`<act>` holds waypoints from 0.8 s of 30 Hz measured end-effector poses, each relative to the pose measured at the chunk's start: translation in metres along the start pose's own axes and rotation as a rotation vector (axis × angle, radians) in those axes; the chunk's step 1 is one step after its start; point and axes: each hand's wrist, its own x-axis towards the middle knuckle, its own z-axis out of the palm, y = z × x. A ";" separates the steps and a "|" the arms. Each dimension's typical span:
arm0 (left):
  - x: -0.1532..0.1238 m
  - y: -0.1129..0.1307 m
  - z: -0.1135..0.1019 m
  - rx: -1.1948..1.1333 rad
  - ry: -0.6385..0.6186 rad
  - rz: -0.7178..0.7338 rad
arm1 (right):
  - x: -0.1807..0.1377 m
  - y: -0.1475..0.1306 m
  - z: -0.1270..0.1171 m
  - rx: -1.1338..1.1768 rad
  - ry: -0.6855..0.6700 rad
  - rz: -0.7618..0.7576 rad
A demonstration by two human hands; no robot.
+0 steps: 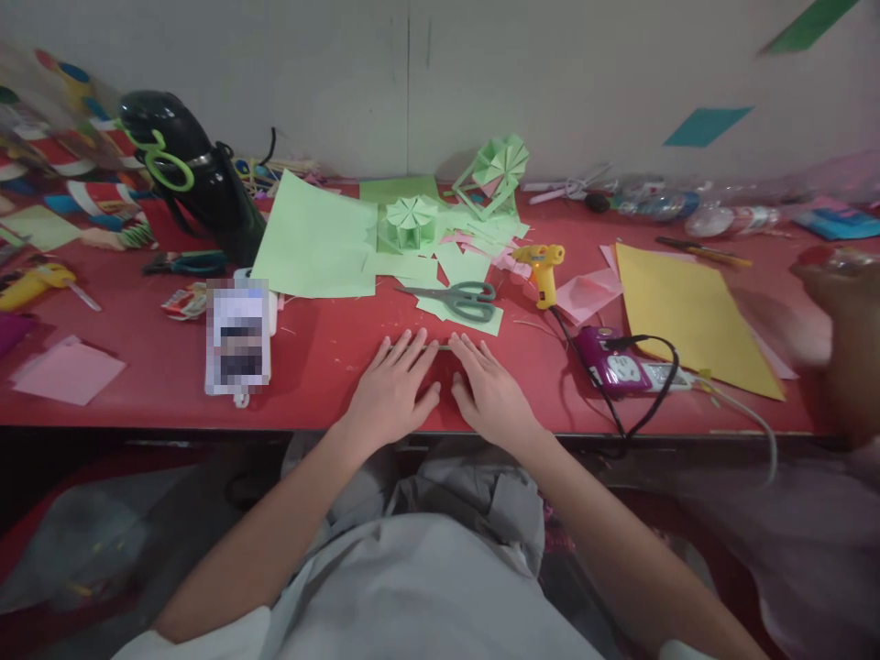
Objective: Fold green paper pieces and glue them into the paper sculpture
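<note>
My left hand (394, 383) and my right hand (487, 387) lie flat, palms down, side by side on the red table (323, 357) near its front edge. The fingers of both are stretched out and spread. A thin rolled green paper stick (440, 346) lies under the fingertips of both hands. Just beyond the hands rest grey-handled scissors (462, 299) on green paper scraps (474, 316). Farther back are a large light green sheet (317, 240) and folded green paper wheels (411, 223).
A yellow glue gun (542, 267) and a purple power strip (617, 367) with black cable sit right of my hands, next to a yellow sheet (687, 312). A blurred phone-like object (237, 339) and pink paper (67, 371) lie left. Another person's arm (842, 339) is at the right edge.
</note>
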 end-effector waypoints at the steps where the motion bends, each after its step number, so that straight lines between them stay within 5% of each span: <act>1: 0.000 0.000 0.000 0.006 0.003 0.001 | 0.000 0.001 0.000 0.008 0.022 0.016; 5: -0.001 0.000 0.000 0.031 0.017 0.010 | 0.000 0.002 -0.002 -0.010 0.100 0.074; 16: -0.003 0.002 0.001 0.067 0.060 0.020 | 0.001 0.000 0.000 -0.157 0.042 0.122; 24: -0.003 0.000 -0.001 0.041 0.071 0.038 | -0.001 0.003 -0.003 0.020 0.121 0.125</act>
